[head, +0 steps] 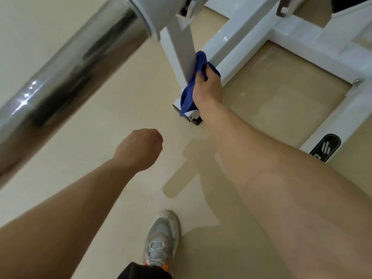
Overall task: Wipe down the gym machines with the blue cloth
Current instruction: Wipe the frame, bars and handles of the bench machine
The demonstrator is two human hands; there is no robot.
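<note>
My right hand (pixel 208 86) grips the blue cloth (pixel 194 77) and presses it against a slanted white leg (pixel 181 49) of the gym machine, low near the floor. Part of the cloth hangs down over the leg's foot (pixel 191 114). My left hand (pixel 141 147) hovers over the floor as a closed fist with nothing in it, to the left of and nearer to me than the cloth. The machine's white base frame (pixel 302 35) spreads to the right.
A thick chrome bar (pixel 66 77) crosses the upper left, close to the camera, ending in a white collar (pixel 153 13). The floor is beige. My grey sneaker (pixel 162 240) stands at the bottom centre. A black logo plate (pixel 326 148) sits on the frame at right.
</note>
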